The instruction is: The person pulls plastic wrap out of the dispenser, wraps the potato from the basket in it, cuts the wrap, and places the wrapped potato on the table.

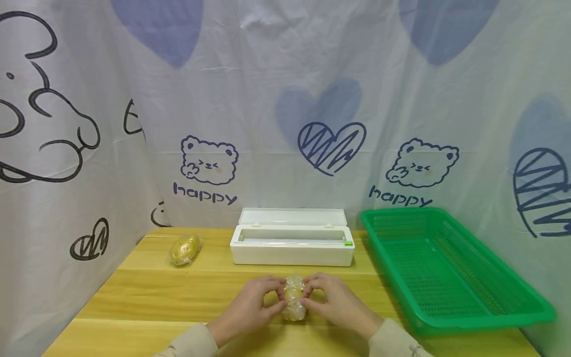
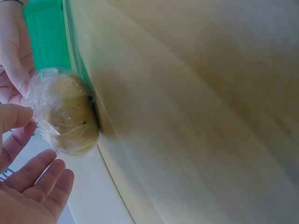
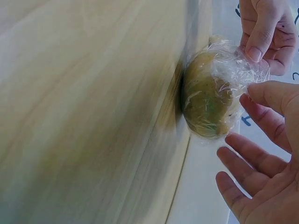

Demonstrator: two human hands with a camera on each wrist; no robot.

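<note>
A yellowish-brown potato (image 1: 294, 298) rests on the table in front of me, with clear plastic wrap (image 2: 39, 93) bunched around it. My left hand (image 1: 255, 303) is at its left side and pinches the film between thumb and index finger. From the other side, my right hand (image 1: 335, 300) pinches the wrap in the same way. Both wrist views show the remaining fingers loosely spread beside the potato. Small dark specks mark its skin under the film in the left wrist view.
Behind the hands stands a white cling film dispenser (image 1: 292, 255) with its lid raised and a green slider at its right end. Another wrapped potato (image 1: 185, 249) lies at the back left. A green plastic basket (image 1: 403, 292) takes up the right side. Printed curtains (image 1: 267, 188) surround the wooden table.
</note>
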